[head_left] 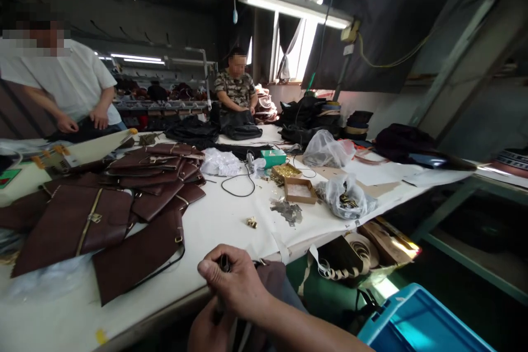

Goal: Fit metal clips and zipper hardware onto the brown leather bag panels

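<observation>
My right hand (239, 286) is closed at the front edge of the table, thumb and index finger curled around a small dark piece (225, 264) of which only the end shows. Just below it is my left hand (209, 327), partly covered by the right; its fingers are bent in around something I cannot make out. Brown material (272, 278) with a small metal ring lies over my lap beside the right wrist. On the table ahead of my hands sits a small cluster of gold-coloured metal fittings (251, 223).
Brown leather bag pieces (152, 242) with zips pile up at left. Small cardboard boxes (300, 191), grey metal plates (287, 212) and a plastic bag of fittings (348, 198) lie ahead right. A blue crate (416, 324) stands at lower right. Two people work across the table.
</observation>
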`<state>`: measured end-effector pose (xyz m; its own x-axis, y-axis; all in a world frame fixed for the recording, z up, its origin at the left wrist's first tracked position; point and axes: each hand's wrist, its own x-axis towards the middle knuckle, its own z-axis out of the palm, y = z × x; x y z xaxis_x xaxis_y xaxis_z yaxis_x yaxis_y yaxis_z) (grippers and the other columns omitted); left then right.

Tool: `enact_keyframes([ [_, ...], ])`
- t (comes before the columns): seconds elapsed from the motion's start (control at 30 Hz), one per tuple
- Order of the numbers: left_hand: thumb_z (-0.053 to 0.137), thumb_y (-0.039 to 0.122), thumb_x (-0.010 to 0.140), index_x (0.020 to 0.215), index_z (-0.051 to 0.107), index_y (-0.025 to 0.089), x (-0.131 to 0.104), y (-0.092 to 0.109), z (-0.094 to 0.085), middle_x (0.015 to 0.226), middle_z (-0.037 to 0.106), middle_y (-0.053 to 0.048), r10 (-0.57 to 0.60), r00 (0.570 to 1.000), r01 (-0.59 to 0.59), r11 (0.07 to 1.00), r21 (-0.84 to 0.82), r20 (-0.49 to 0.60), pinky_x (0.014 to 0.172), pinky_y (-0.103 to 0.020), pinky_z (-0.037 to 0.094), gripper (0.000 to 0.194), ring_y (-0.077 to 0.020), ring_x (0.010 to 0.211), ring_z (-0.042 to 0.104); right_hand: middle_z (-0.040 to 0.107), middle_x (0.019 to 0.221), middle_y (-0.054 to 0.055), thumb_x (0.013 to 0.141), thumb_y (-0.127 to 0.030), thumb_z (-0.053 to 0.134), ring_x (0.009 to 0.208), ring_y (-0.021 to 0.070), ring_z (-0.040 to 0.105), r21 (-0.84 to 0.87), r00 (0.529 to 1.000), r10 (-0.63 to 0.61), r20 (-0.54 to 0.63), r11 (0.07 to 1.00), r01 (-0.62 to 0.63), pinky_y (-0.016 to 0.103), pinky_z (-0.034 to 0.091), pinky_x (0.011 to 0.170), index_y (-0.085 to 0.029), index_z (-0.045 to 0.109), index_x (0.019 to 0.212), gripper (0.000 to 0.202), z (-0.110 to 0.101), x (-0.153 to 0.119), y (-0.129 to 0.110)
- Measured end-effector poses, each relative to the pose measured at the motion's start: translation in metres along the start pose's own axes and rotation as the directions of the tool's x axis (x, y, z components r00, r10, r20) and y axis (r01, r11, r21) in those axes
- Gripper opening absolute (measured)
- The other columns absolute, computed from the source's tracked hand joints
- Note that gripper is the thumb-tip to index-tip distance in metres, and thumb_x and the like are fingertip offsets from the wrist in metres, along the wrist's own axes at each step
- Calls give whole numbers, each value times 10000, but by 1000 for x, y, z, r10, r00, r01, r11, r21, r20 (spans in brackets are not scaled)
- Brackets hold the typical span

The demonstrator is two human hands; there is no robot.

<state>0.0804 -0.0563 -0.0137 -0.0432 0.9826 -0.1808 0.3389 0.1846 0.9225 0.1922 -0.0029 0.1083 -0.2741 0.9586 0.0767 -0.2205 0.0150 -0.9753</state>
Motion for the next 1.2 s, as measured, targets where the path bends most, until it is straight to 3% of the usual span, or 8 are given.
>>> enact_keyframes([
  [0.1, 666, 761, 825, 738, 689, 214, -6, -4, -6, 655, 679, -11, -134, 991, 129, 982, -137, -28, 611, -304, 493, 554, -261, 693, 682, 569, 568, -40, 876, -632, 792, 529, 105, 472, -75, 983, -25, -180, 997, 11, 247, 397, 554, -187, 658, 795, 472, -13, -8, 18],
  [0.27, 828, 701, 733, 834, 751, 182, -1, -13, -6, 705, 703, -3, -270, 963, 243, 870, -429, -3, 599, -256, 451, 534, -188, 657, 617, 604, 603, -34, 983, -539, 724, 575, 136, 543, -165, 944, -149, -295, 981, 103, 282, 452, 620, -200, 688, 895, 351, -38, -7, 30],
  [0.53, 872, 678, 711, 846, 750, 180, 4, -25, 1, 712, 707, -9, -366, 930, 287, 762, -580, -21, 595, -244, 468, 530, -171, 642, 615, 624, 660, -31, 1011, -481, 709, 612, 145, 578, -206, 932, -251, -260, 958, 200, 305, 494, 648, -216, 662, 906, 289, -24, 11, 60],
  [0.67, 906, 664, 671, 855, 762, 174, 1, -23, -7, 719, 723, -16, -410, 911, 294, 719, -630, -42, 584, -247, 472, 543, -173, 632, 618, 619, 675, -35, 1026, -409, 706, 623, 142, 587, -185, 943, -272, -193, 954, 237, 309, 500, 658, -221, 663, 915, 223, -10, 18, 64],
  [0.87, 886, 694, 683, 803, 708, 178, 5, -20, -11, 673, 666, 18, -466, 871, 239, 679, -694, -156, 583, -236, 451, 560, -149, 625, 579, 658, 738, -8, 1024, -375, 708, 703, 162, 642, -232, 917, -395, -59, 899, 372, 335, 529, 708, -229, 664, 880, 210, 4, 27, 68],
  [1.03, 846, 708, 735, 890, 716, 186, 13, -20, 1, 752, 707, 4, -468, 870, 201, 623, -756, -154, 659, -261, 482, 560, -173, 702, 626, 643, 685, -24, 1029, -416, 697, 633, 152, 608, -199, 939, -303, -164, 942, 269, 329, 522, 674, -231, 646, 901, 231, 4, 42, 86],
  [1.2, 835, 688, 769, 946, 804, 152, 15, -22, 5, 835, 781, -78, -449, 893, 272, 570, -775, -17, 743, -328, 521, 566, -264, 814, 718, 636, 665, -33, 1020, -464, 698, 616, 152, 594, -193, 959, -227, -168, 962, 194, 317, 511, 655, -234, 634, 891, 271, 5, 54, 89],
])
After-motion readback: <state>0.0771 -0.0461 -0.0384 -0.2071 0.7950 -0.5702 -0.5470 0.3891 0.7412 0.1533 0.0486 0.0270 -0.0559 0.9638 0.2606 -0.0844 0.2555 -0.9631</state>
